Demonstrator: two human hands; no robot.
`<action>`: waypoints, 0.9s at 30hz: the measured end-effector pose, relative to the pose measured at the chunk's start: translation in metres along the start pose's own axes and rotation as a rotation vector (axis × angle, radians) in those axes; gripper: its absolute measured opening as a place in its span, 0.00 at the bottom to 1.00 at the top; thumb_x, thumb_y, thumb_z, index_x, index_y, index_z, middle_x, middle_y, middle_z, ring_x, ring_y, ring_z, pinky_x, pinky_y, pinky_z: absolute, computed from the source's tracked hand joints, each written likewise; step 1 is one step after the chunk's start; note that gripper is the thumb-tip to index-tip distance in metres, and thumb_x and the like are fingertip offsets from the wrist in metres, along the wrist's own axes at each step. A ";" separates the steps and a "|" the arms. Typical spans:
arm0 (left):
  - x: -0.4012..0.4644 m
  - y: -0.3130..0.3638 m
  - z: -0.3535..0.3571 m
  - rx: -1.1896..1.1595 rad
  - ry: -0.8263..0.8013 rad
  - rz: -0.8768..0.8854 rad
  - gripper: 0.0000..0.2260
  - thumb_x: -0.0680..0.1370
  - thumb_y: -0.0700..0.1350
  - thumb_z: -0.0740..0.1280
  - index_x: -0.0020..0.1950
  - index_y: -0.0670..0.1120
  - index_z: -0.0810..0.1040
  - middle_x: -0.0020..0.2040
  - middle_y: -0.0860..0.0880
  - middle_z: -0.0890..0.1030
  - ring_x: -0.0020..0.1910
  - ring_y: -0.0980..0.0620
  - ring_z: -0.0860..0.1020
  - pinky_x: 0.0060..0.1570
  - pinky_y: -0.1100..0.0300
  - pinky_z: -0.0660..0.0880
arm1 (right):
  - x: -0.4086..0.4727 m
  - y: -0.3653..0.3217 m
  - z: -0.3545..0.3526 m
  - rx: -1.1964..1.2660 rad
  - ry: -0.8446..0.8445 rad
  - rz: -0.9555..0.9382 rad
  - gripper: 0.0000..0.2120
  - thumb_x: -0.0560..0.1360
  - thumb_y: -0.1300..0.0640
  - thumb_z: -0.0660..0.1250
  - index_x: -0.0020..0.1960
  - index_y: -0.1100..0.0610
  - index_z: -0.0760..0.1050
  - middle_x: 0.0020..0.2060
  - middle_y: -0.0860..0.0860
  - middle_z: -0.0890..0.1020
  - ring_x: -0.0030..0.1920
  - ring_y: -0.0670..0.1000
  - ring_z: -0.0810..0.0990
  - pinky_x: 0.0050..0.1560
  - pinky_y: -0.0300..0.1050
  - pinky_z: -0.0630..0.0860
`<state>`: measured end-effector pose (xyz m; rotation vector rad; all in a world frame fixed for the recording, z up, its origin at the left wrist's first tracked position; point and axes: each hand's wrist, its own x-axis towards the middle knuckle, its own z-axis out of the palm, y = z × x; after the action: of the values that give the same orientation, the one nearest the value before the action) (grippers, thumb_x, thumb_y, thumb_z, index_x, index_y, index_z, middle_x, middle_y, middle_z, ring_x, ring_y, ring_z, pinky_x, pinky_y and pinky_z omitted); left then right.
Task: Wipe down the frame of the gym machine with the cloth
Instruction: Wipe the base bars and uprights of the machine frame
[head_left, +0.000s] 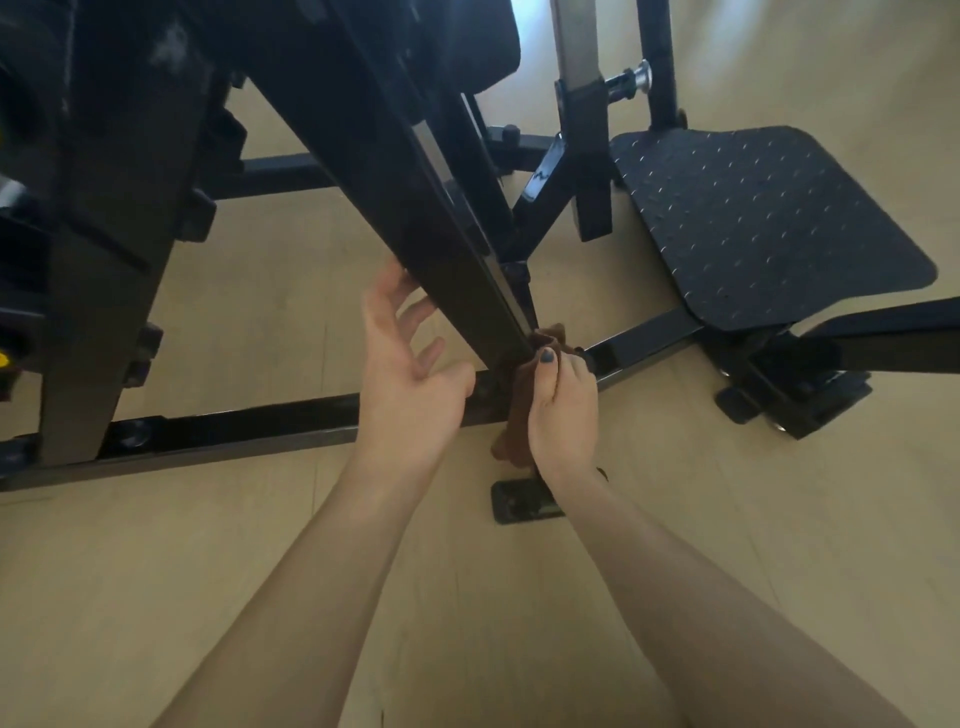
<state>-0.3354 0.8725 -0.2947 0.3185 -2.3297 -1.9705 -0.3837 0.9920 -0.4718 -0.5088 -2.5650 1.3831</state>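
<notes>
Brown cloth (519, 384) wrapped on frame post (457, 270) low end, my right hand (563, 410) gripping it; left hand (410, 374) at 9 o'clock, fingers relaxed, holding nothing. Risk: cloth snags at base joint, slips loose.

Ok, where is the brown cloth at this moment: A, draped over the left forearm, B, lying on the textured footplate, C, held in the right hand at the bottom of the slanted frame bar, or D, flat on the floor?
C: the right hand grips the cloth at the lower end of the slanted bar.
</notes>
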 end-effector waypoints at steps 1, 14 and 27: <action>-0.001 0.000 -0.001 0.000 -0.004 0.002 0.39 0.73 0.24 0.66 0.73 0.58 0.61 0.71 0.58 0.69 0.68 0.61 0.70 0.74 0.54 0.69 | -0.004 0.006 -0.005 -0.087 0.009 -0.020 0.24 0.85 0.40 0.50 0.67 0.52 0.75 0.59 0.47 0.78 0.59 0.49 0.76 0.56 0.43 0.77; -0.007 -0.001 -0.011 0.005 -0.077 -0.012 0.40 0.74 0.25 0.66 0.74 0.61 0.59 0.74 0.58 0.67 0.72 0.61 0.68 0.75 0.55 0.66 | -0.043 0.061 -0.027 -1.010 -0.532 -0.406 0.21 0.84 0.46 0.56 0.76 0.46 0.69 0.79 0.48 0.62 0.76 0.56 0.61 0.74 0.58 0.64; -0.006 -0.005 -0.021 0.008 -0.139 -0.015 0.41 0.75 0.25 0.66 0.76 0.61 0.60 0.76 0.59 0.67 0.72 0.59 0.70 0.70 0.63 0.69 | -0.020 0.048 -0.017 -0.877 -0.396 -0.524 0.18 0.84 0.47 0.59 0.70 0.53 0.75 0.71 0.53 0.69 0.70 0.56 0.69 0.70 0.57 0.71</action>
<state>-0.3249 0.8529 -0.2957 0.2066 -2.4243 -2.0532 -0.3495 1.0220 -0.5027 0.3817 -3.1948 0.1515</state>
